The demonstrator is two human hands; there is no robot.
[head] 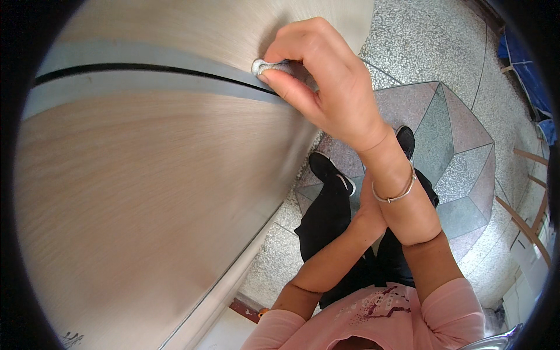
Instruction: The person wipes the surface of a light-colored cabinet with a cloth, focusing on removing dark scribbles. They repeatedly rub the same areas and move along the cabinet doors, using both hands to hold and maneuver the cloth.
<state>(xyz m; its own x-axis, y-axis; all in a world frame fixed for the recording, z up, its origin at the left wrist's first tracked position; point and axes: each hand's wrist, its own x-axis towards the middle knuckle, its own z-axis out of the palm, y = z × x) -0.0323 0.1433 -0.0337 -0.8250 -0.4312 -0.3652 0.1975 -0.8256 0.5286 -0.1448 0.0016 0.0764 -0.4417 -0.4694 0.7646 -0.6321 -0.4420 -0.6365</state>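
My right hand (328,74) is raised, pinching a folded whitish-grey cloth or pad (261,67) between thumb and fingers. The pad meets the grey edge strip (175,54) of a pale wood-grain panel (210,26), just above a long dark gap (144,66). Below that gap lies a second grey strip (131,83) and another wood-grain panel (144,183). A bangle (396,199) circles my right forearm. My left hand (371,205) passes beneath that forearm, its fingers hidden, so its grip does not show.
Under my dark shoes (326,165) is a speckled terrazzo floor (411,39) with a geometric inlay (437,118). Wooden bars (523,223), possibly from a chair or rack, stand at the right rim. Blue fabric (527,72) shows at the upper right.
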